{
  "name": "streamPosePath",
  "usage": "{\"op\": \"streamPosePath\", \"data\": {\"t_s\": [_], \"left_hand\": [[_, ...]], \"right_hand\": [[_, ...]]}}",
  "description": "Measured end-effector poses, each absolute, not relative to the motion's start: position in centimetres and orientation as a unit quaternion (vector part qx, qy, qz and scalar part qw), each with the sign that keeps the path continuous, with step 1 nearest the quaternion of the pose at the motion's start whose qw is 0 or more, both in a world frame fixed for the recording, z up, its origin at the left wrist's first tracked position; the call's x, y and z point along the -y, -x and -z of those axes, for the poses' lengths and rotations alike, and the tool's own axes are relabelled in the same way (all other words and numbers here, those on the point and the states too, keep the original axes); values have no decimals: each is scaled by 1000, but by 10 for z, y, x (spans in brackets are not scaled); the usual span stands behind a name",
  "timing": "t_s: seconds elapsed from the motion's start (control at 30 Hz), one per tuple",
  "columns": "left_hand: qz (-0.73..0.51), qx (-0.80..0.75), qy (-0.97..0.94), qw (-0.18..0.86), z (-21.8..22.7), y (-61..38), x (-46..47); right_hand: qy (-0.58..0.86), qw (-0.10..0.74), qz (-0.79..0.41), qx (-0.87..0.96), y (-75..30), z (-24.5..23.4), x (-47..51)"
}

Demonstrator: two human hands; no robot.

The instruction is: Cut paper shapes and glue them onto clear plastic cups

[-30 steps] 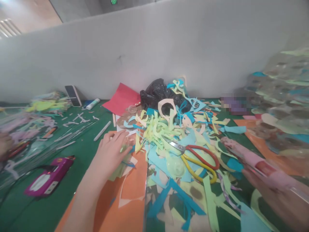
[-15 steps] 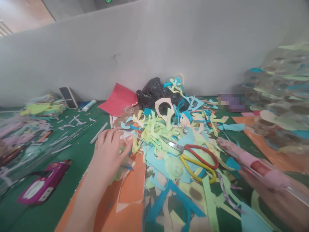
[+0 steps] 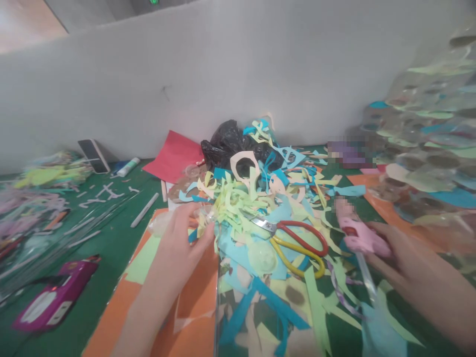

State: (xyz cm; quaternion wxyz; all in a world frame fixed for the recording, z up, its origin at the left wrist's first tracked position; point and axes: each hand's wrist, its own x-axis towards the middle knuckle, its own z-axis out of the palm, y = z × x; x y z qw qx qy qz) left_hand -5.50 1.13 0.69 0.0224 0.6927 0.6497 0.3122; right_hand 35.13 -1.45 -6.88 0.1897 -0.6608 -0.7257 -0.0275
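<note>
My left hand (image 3: pixel 182 235) is curled around a loose bunch of paper scraps (image 3: pixel 201 229) and clear plastic at the left edge of the scrap pile, above an orange sheet (image 3: pixel 193 292). My right hand (image 3: pixel 397 253) grips a pink glue gun (image 3: pixel 362 237), nozzle end away from me; a clear glue stick (image 3: pixel 366 277) sticks out of its back. Between my hands, scissors (image 3: pixel 286 240) with one red and one yellow handle loop lie on the pile of cut paper strips (image 3: pixel 238 201). A light green paper piece (image 3: pixel 143 260) rests on the orange sheet.
A black plastic bag (image 3: pixel 225 144) and a red sheet (image 3: pixel 173 156) lie before the grey partition (image 3: pixel 223 74). On the left are a purple cabled device (image 3: pixel 55 300), a phone (image 3: pixel 92 154) and a white stick (image 3: pixel 144 210). Stacked clear plastic-and-paper pieces (image 3: pixel 435 148) rise at right.
My left hand has shifted right against the pile, uncovering the green paper piece and clear plastic on the orange sheet. My right hand has turned the glue gun, its back end swinging toward me.
</note>
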Motion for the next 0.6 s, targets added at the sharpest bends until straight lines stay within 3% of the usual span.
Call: {"op": "streamPosePath", "data": {"t_s": [0.13,0.37,0.53,0.6], "left_hand": [[-320,-596,-736,33,-6,37,-3],[-289,-494,-817,66,-9,13,13],[-237,-499,-826,113,-21,2,16],[-241,-478,-837,110,-26,-4,15]], "right_hand": [[637,174,40,750,-353,67,7],[544,20,150,825,-352,43,14],[596,171,-7,785,-320,16,21],[607,216,-192,740,-293,0,22]]}}
